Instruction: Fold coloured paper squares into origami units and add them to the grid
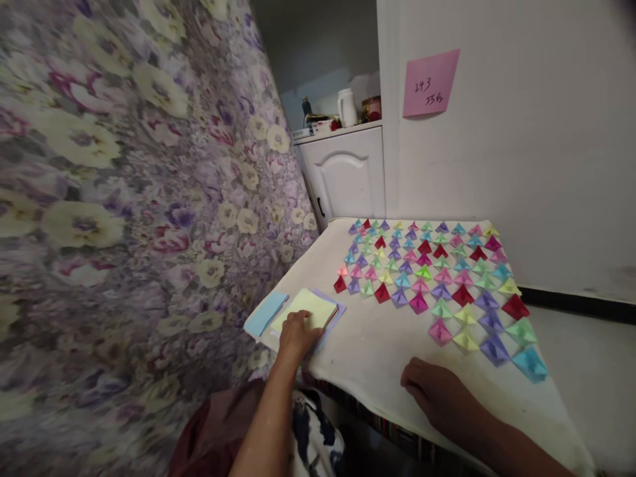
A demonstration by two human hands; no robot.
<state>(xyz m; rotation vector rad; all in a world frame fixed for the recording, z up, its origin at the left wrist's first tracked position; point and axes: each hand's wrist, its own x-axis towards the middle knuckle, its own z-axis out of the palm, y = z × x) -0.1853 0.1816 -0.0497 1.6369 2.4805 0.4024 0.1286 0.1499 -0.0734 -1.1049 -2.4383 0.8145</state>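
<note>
My left hand (297, 332) rests on a stack of square paper sheets, its fingers bent and its thumb apart from them. A pale yellow sheet (318, 306) lies on top of this stack, and a lilac sheet (340, 314) sticks out beneath it. Just left of the stack is a separate light blue piece of paper (267, 313). My right hand (431, 387) is loosely closed near the table's front edge, with nothing seen in it. Beyond it stand rows of small folded paper pieces (419, 303) in many colours.
A cream cloth covers the table (365, 338). A floral curtain (163, 218) hangs along the left side. At the back is a white cabinet (345, 175) with a white jug (346, 108) on top. A pink note (430, 85) is stuck to the wall.
</note>
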